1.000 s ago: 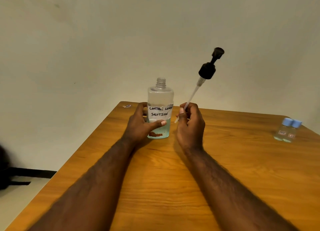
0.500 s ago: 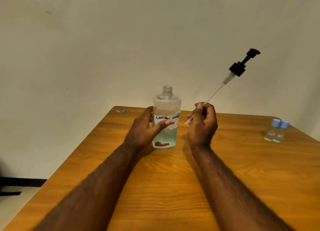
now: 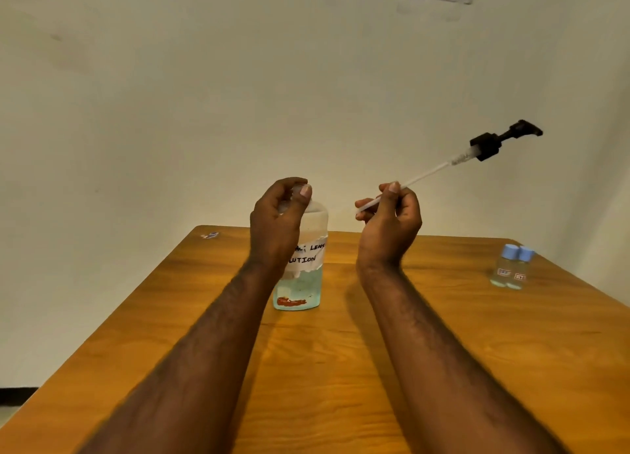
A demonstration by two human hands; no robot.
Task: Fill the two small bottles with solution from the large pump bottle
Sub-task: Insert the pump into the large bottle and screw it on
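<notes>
Two small bottles (image 3: 510, 270) are standing capped, well right of the large bottle (image 3: 303, 283).
Your left hand (image 3: 276, 221) is curling its fingers round that bottle's neck; your right hand (image 3: 388, 221), just right of it, is pinching the pump (image 3: 484, 146) by its white tube, black head tilting up-right.
</notes>
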